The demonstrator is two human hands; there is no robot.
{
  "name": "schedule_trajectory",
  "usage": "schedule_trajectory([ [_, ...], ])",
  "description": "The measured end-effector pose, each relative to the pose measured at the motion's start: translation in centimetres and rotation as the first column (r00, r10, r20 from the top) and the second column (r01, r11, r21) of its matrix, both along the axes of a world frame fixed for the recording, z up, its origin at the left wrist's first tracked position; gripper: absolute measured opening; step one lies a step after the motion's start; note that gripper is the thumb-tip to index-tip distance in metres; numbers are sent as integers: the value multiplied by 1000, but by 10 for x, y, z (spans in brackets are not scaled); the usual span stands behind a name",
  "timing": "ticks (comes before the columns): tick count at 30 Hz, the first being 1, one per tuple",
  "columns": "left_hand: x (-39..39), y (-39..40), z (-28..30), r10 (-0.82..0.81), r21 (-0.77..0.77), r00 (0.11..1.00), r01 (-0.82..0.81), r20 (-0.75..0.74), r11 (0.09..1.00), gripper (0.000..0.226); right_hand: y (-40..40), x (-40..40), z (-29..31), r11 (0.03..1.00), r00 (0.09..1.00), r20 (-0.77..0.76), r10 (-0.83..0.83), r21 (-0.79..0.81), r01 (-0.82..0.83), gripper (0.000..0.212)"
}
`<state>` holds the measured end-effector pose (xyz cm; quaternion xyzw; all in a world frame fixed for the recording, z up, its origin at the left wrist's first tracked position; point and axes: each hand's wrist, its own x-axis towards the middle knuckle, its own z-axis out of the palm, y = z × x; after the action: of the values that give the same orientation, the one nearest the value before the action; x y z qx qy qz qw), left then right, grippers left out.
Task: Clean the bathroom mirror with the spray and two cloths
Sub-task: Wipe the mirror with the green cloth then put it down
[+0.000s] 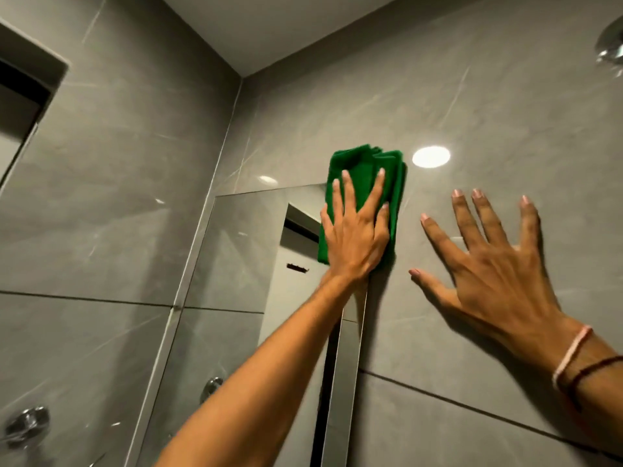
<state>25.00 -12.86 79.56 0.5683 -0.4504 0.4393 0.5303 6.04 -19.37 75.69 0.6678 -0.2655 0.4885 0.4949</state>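
Observation:
The mirror [242, 251] hangs on the grey tiled wall, its top right corner near the middle of the view. A folded green cloth [367, 166] lies flat over that corner, partly on the glass and partly on the tile. My left hand [354, 237] presses the cloth against the surface with fingers spread. To the right of the mirror, my right hand [499, 261] rests flat on the bare tile with fingers apart, holding nothing. A pale band and a dark cord circle its wrist. The spray and a second cloth are out of view.
A dark recessed niche [23, 82] sits in the left wall, which meets the mirror wall at a corner. A chrome fitting [28, 424] is at the lower left and another chrome fixture [610, 48] at the top right. A lamp glare [431, 156] shines on the tile.

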Motion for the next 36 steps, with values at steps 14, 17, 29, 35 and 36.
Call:
schedule_trajectory([
  [14, -32, 4, -399, 5, -48, 510, -90, -860, 995, 55, -33, 26, -18, 990, 983, 125, 137, -42, -133, 79],
  [17, -68, -2, -388, -89, -104, 195, -71, -977, 992, 57, -23, 22, -15, 991, 985, 107, 135, -18, -134, 81],
  [29, -86, 10, -48, -520, -470, 640, 267, -567, 841, 82, 33, -39, -10, 663, 781, 207, 589, 429, -614, 91],
  [35, -121, 18, 21, -550, -264, 829, 554, 96, 790, 95, 49, -59, 24, 232, 367, 628, 686, 289, -929, 79],
  [36, -124, 18, 22, -543, -231, 820, 572, 182, 787, 94, 52, -66, 33, 105, 243, 701, 671, 234, -966, 85],
])
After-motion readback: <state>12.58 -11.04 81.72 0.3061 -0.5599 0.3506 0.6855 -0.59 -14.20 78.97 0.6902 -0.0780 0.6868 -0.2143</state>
